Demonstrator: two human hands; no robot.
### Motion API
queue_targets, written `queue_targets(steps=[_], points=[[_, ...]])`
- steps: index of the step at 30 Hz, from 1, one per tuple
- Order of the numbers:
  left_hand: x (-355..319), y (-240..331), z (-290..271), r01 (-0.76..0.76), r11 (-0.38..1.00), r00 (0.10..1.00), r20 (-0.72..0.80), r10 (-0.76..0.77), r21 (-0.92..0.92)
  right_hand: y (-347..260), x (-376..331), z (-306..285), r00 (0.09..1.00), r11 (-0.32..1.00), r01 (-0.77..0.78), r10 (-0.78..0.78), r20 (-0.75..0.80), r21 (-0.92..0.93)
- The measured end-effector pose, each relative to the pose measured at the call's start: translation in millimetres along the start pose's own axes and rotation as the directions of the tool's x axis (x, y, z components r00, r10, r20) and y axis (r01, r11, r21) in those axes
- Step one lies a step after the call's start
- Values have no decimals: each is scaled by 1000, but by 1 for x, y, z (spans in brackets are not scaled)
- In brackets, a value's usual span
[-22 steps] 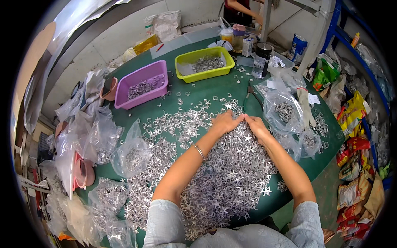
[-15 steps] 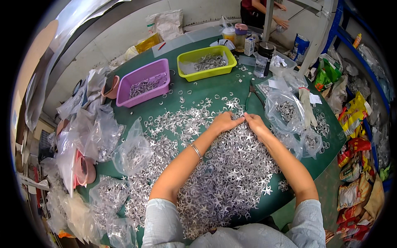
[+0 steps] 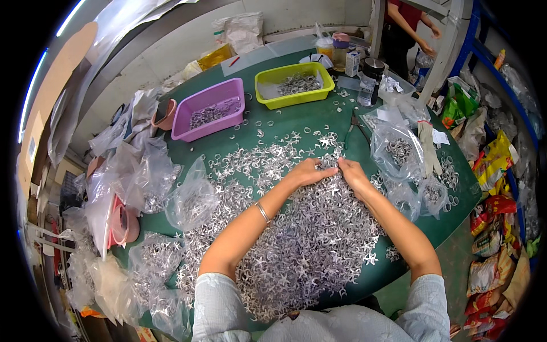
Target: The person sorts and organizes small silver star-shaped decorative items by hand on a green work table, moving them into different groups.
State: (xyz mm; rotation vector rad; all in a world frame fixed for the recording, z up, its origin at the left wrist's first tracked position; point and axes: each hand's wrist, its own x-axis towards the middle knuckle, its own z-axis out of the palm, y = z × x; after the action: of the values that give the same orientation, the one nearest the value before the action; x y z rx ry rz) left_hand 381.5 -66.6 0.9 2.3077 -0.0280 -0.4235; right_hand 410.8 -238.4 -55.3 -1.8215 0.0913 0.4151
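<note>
A broad heap of small silver-coloured metal pieces [image 3: 302, 251], many shaped like stars and crescents and some like rings, spreads over the green table [image 3: 273, 130]. At the far edge of this heap, my left hand [image 3: 310, 172] and my right hand [image 3: 353, 174] come close together, fingertips nearly meeting. Both have bent, closed fingers. Whatever lies between the fingertips is too small to make out. Just beyond my right hand lie dark-handled pliers [image 3: 354, 130].
A purple basin [image 3: 236, 117] and a yellow-green basin [image 3: 296, 101] with metal rings stand at the back. Clear bags of pieces [image 3: 191, 199] lie at left, more bags [image 3: 393, 149] at right. Another person [image 3: 399, 34] stands beyond the table. Colourful packages [image 3: 490, 165] crowd a blue rack.
The whole view has shifted slightly, so the basins and bags appear farther right. My hands stay together at the heap's far edge. The other person's arms have moved.
</note>
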Motion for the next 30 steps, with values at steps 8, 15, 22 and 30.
queue_targets(steps=[8,15,22,30], points=[[-41,13,-9,-18,986,999,25,22,-166,-13,-30,8,990,988,139,-136,-47,72],[-70,5,-1,-94,985,985,-157,71,-144,-25,-69,19,950,945,309,-302,-73,107],[-127,15,17,-269,935,926,-331,184,-232,-38,-136,30,869,872,485,-489,-71,-62],[-188,7,43,-409,911,833,-432,346,-58,-17,-197,42,750,750,661,-660,-53,10]])
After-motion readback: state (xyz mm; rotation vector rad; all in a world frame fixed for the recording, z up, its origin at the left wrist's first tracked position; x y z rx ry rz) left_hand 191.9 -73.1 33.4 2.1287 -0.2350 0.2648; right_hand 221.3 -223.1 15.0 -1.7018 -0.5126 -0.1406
